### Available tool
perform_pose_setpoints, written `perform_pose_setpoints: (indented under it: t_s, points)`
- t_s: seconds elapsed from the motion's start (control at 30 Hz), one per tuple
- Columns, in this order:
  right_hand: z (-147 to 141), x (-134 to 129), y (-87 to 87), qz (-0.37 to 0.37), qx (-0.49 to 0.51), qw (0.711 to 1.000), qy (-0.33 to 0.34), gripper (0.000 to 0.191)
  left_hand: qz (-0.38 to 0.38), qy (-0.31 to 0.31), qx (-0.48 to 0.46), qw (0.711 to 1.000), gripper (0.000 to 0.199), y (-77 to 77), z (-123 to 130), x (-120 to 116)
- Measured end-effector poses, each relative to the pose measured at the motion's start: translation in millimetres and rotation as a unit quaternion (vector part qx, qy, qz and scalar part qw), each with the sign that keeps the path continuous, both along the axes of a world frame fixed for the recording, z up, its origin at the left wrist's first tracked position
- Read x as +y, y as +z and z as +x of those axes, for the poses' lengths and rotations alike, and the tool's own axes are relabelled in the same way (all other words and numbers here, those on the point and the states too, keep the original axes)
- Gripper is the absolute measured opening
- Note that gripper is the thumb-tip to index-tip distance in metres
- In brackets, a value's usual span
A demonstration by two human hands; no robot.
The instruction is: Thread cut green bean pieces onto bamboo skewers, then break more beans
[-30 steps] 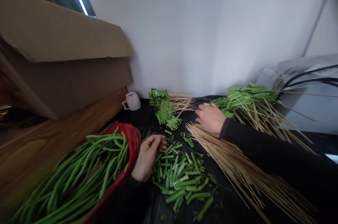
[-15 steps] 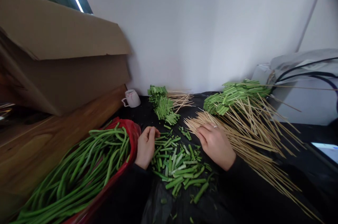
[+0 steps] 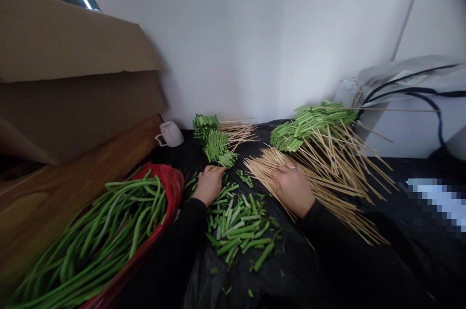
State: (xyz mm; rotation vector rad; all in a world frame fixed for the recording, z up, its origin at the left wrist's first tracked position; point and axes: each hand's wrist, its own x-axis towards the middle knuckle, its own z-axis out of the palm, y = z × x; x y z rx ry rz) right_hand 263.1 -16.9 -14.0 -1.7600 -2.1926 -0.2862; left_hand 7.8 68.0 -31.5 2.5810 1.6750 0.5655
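Observation:
My left hand (image 3: 209,185) is closed in a pinch at the near edge of the cut green bean pieces, just in front of a stack of bean skewers (image 3: 215,146). What its fingertips hold, if anything, is hidden. Under my right hand (image 3: 294,190) lies a fanned pile of bare bamboo skewers (image 3: 329,195); the fingers are curled down on skewers at its left part. Loose cut bean pieces (image 3: 242,231) are scattered between and below both hands. A second, larger stack of bean skewers (image 3: 316,122) rests behind the pile, its sticks pointing right and toward me.
Whole long beans (image 3: 105,231) fill a red plastic bag (image 3: 174,185) at the left. A white mug (image 3: 171,134) stands by the wall, near a large cardboard box (image 3: 80,105) on a wooden surface. Black plastic sheeting (image 3: 204,280) covers the table. A bright, pixelated patch shows at right.
My left hand has moved forward and turned over, from beside the red bag toward the small stack. My right hand stays over the skewers, shifting them somewhat. The view has swung slightly right.

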Motion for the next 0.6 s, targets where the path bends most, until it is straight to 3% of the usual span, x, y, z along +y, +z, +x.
perform_pose_setpoints:
  t_s: [0.17, 0.4, 0.6]
  points:
    - [3, 4, -7.7, -0.016, -0.009, 1.0, -0.006, 0.024, 0.005, 0.014, 0.003, 1.0, 0.022, -0.4, -7, -5]
    - [16, 8, -4.1, -0.001, 0.005, 0.998, -0.055, 0.023, 0.001, -0.007, -0.003, 1.0, 0.013, -4.1, -15, -9]
    - [6, 2, 0.7, -0.005, 0.017, 1.0, -0.016, 0.021, 0.001, -0.014, -0.002, 1.0, 0.009, -1.8, -11, -14]
